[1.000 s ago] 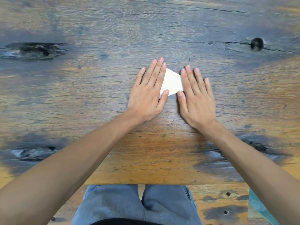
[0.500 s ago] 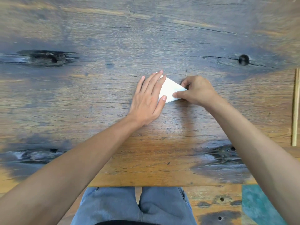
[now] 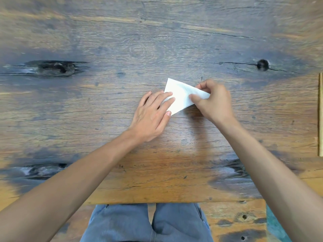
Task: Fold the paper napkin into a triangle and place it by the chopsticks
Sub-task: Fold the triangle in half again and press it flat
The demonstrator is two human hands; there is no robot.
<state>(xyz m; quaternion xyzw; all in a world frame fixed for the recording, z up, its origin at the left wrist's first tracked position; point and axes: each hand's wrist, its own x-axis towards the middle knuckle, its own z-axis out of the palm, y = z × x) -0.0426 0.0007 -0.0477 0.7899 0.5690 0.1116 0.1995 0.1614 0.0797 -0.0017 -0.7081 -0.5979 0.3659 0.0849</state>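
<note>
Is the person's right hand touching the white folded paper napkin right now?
Touching. The head view shows the right hand pinching the white folded paper napkin at its right corner, thumb on top and fingers curled over the far edge.

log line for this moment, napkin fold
step: fold done, placing pending | left hand: fingers flat on napkin | right hand: pinches napkin corner | chopsticks: right table edge, apart

White napkin (image 3: 180, 96), brown/grey-streaked wood table (image 3: 157, 49), blue-grey trousers (image 3: 122, 222).
</note>
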